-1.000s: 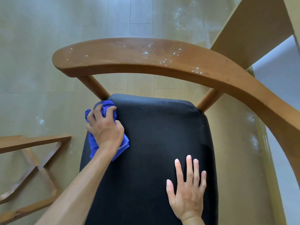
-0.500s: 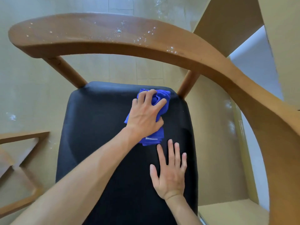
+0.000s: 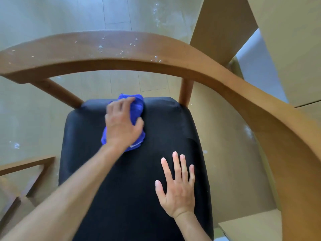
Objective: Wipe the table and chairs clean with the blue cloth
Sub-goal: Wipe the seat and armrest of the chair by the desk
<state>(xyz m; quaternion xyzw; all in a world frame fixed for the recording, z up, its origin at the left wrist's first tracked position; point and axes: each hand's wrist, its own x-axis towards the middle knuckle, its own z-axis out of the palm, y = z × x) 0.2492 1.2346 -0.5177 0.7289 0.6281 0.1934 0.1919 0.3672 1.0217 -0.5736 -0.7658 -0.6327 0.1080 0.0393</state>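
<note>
while i wipe the black seat [image 3: 132, 171] | blue cloth [image 3: 137, 105] bunched at seat's back edge, clutched under left hand [image 3: 121, 126] | right hand [image 3: 178, 188] flat, fingers spread, holding nothing, on seat's front right | advice: keep firm pressure, overlap passes, then do the speckled backrest rail [image 3: 121, 49] behind the seat

Two hands on a chair seat

The left hand [image 3: 121, 126] lay on the cloth [image 3: 137, 105] at the seat's [image 3: 121, 197] far edge; the right hand [image 3: 178, 190] lay nearer, to the right.
</note>
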